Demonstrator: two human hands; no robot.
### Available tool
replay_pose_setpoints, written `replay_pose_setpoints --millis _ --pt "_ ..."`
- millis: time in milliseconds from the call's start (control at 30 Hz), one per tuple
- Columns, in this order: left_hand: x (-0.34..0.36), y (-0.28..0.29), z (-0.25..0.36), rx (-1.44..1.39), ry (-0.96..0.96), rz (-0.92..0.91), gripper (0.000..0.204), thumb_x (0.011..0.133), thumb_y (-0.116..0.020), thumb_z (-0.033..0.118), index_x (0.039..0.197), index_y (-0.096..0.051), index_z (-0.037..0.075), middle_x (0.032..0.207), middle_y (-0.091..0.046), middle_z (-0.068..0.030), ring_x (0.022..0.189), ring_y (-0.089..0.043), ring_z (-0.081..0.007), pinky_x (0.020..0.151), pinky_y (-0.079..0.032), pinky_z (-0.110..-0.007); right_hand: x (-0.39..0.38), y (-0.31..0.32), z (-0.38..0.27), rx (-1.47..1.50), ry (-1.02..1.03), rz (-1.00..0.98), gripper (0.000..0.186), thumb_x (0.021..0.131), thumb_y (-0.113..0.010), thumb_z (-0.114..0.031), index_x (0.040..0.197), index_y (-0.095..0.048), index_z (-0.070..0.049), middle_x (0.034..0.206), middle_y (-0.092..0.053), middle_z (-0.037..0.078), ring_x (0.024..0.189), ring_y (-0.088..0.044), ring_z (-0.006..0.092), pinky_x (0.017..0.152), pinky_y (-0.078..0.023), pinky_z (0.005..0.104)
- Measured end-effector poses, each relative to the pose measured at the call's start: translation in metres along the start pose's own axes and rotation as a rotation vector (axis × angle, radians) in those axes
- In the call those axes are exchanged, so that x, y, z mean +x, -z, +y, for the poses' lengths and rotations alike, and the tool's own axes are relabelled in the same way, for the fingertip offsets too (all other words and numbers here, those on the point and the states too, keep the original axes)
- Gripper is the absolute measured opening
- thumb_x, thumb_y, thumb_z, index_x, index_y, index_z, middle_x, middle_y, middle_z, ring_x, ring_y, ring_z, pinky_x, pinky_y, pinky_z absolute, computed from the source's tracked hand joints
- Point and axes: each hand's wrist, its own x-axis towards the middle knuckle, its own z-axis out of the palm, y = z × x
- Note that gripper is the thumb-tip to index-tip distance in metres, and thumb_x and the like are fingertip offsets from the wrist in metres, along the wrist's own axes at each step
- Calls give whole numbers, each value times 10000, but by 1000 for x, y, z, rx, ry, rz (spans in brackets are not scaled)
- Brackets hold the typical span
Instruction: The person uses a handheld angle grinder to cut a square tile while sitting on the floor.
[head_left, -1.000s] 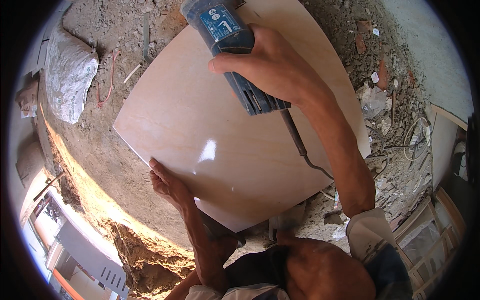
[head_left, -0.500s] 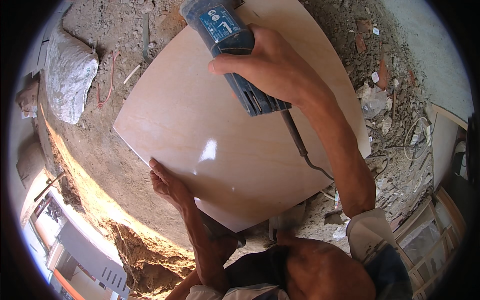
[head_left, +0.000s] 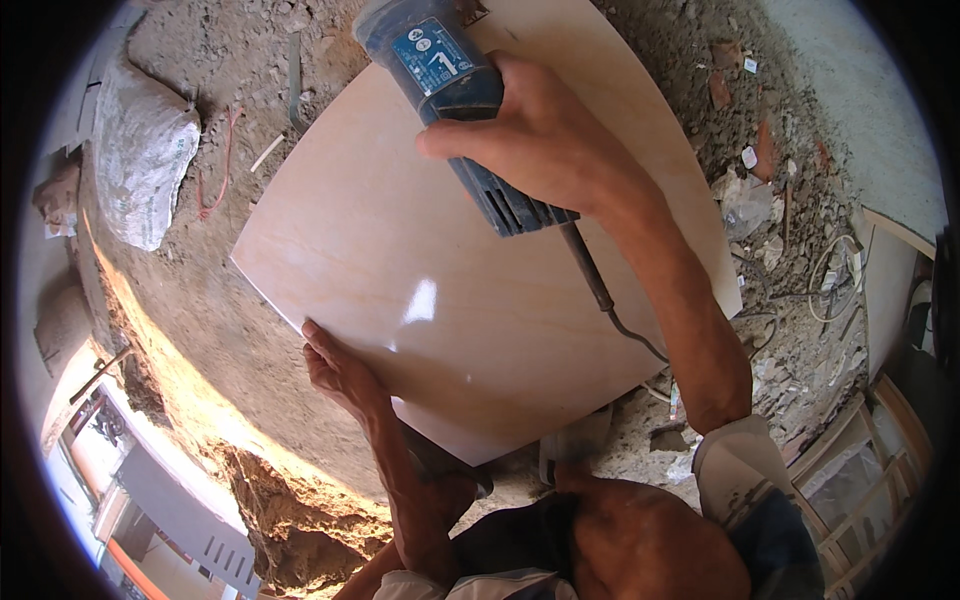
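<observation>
Wears a loose, pale beige sleeve [head_left: 745, 465] with dark smudges and a navy section [head_left: 775, 545], well behind the right fingers [head_left: 455, 140]. Shows another pale sleeve [head_left: 410, 587] far behind the left fingers [head_left: 322, 345], with black cloth [head_left: 515, 540] behind and right of them.

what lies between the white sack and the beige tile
In the head view, a reddish cord, a short whitish stick and a narrow grey strip lie on the dirt ground between the white sack and the beige tile.
</observation>
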Motion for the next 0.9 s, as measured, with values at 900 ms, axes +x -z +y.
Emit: replay_pose_setpoints --millis 900 --pt "157 -29 40 4 -437 -112 761 1079 -647 679 745 -685 -4 567 -467 2 531 -370 -122 488 -307 -387 -146 119 -123 99 34 222 501 837 -886 -335 1157 -698 2 872 -723 95 670 -731 178 598 -588 324"
